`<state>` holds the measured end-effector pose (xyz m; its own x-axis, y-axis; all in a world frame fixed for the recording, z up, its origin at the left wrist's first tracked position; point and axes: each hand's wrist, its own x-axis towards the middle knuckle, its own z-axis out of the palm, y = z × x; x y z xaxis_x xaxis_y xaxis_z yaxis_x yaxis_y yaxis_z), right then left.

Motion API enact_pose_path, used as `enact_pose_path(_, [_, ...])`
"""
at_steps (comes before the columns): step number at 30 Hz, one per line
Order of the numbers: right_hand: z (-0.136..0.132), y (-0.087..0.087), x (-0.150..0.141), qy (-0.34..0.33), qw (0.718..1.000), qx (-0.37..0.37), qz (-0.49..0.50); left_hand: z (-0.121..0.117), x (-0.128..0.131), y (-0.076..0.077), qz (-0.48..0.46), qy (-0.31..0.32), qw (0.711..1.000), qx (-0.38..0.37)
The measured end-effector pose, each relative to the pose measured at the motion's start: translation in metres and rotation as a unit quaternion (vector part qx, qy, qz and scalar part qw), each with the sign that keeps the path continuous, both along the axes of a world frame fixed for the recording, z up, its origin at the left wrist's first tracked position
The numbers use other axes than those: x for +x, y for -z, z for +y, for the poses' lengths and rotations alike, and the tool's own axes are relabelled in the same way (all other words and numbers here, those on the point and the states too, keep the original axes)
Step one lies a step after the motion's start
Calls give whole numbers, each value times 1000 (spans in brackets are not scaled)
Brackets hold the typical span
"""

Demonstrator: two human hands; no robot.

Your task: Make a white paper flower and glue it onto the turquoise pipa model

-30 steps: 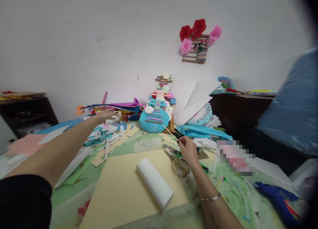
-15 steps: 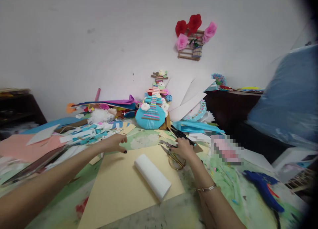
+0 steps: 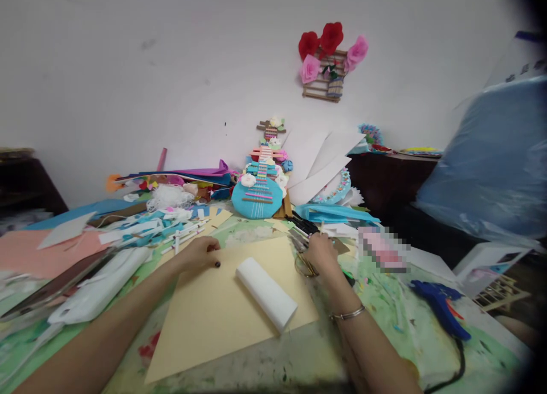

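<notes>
My left hand rests at the upper left edge of a cream sheet of paper, fingers curved and apart, holding nothing. On the sheet lies a flattened white paper roll, set slantwise. At the sheet's right edge, my right hand is curled, its fingertips mostly hidden behind its back. A short, thin light tip shows just above those fingers; I cannot make out what it belongs to. Scissors with gold handles lie beside this hand, partly covered by it. Black pens lie just beyond.
A blue glue gun with a black cord lies at the right. At the left are a white power strip and paper scraps. Decorated blue paper lutes lean on the wall at the back. Blue folded paper lies behind the pens.
My right hand has moved slightly forward past the scissors and curled; the thin tip now shows above it. My left hand has lowered to the sheet's edge. The view has shifted slightly.
</notes>
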<state>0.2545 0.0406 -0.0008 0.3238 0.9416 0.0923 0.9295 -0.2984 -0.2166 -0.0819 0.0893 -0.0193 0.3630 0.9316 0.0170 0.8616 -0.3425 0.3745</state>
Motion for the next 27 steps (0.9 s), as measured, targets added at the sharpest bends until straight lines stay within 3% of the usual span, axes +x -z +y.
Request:
enact_pose_path(6, [2, 0, 26, 72, 997, 15, 0, 14, 4, 4, -15, -18, 996, 83])
enact_pose_path(13, [2, 3, 22, 88, 993, 75, -31, 19, -11, 9, -36, -62, 990, 122])
enact_pose_path(16, [4, 2, 16, 31, 994, 100, -39, 18, -22, 12, -44, -65, 989, 124])
enact_pose_path(23, [15, 12, -21, -241, 963, 112, -42, 19, -36, 18, -62, -51, 988, 132])
enact_pose_path(27, [24, 24, -36, -289, 949, 119, -42, 20, -35, 19, -68, -42, 988, 133])
